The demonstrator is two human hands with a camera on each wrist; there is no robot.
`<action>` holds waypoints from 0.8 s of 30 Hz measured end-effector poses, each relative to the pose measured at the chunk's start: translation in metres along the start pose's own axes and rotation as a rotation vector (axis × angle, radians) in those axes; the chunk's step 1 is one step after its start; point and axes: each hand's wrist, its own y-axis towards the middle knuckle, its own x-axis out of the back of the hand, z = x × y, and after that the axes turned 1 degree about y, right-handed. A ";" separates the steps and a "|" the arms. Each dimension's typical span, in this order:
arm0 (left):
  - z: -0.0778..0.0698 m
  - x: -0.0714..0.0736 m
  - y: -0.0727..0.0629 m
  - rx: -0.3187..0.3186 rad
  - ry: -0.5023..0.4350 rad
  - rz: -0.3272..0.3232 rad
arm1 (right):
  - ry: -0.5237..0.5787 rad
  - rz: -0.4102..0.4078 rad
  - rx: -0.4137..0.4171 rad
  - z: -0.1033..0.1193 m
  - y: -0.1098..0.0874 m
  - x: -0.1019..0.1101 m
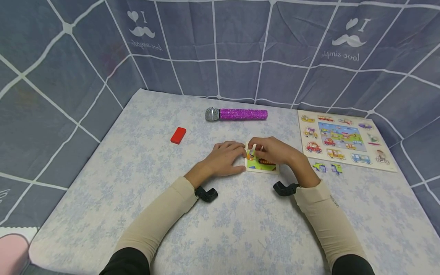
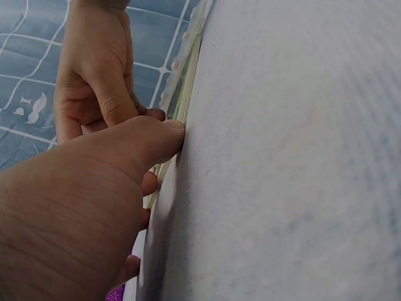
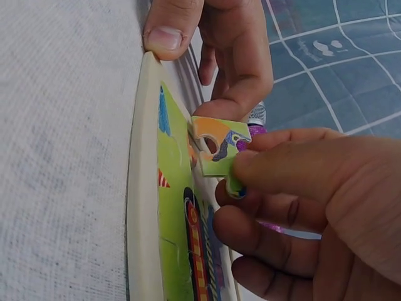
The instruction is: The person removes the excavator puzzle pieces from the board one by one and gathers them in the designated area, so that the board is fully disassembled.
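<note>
And there it was, up at the fingers: the right hand (image 1: 275, 150) had a jigsaw piece (image 3: 219, 166) pinched between thumb and forefinger, the other fingers loosely bent, the piece tipped up over the far left part of the small puzzle board (image 1: 256, 166). Whether it touched the board, you couldn't tell!

Over on the other side, the left hand (image 1: 225, 160) lay loosely spread, its thumb and fingers resting against the board's left edge. The board itself sat flat on the desk (image 1: 240, 221), right between the two hands.

Out right, two loose pieces (image 1: 319, 167) lay just beside a larger picture board (image 1: 369, 152); beyond the hands, a purple microphone (image 1: 242, 114), and off left, a red block (image 1: 178, 135).
</note>
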 end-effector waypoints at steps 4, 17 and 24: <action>0.000 0.000 0.000 0.000 -0.002 -0.006 | 0.014 -0.012 -0.004 -0.002 0.001 0.000; 0.001 0.000 -0.001 0.000 -0.003 -0.005 | 0.084 0.061 0.008 -0.001 -0.001 0.003; 0.001 0.001 0.000 0.000 -0.003 -0.006 | 0.057 0.052 0.009 0.000 -0.002 0.004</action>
